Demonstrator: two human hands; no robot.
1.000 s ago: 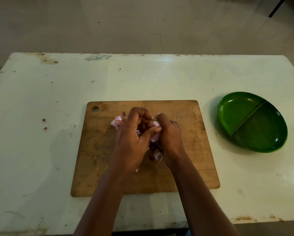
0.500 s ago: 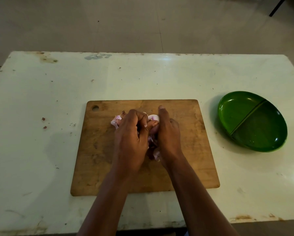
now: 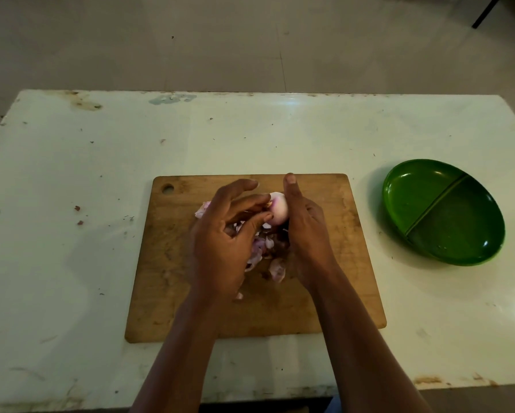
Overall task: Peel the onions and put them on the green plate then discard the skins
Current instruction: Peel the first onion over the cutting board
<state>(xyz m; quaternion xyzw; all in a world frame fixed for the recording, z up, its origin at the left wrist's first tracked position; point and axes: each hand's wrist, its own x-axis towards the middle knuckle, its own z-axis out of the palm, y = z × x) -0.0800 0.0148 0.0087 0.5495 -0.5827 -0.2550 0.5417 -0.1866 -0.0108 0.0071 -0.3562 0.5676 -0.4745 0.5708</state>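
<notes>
Fingers (image 3: pixel 241 186) of left hand (image 3: pixel 220 242) spread, tips touching peeled onion (image 3: pixel 280 210) — right hand (image 3: pixel 306 231) grips it, thumb straight, over skins (image 3: pixel 262 245) on cutting board (image 3: pixel 339 263) — green plate (image 3: pixel 423 198) well apart.

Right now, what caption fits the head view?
Right hand holds a pale onion, left hand touching it, above loose skins on a wooden board beside a green plate.
</notes>
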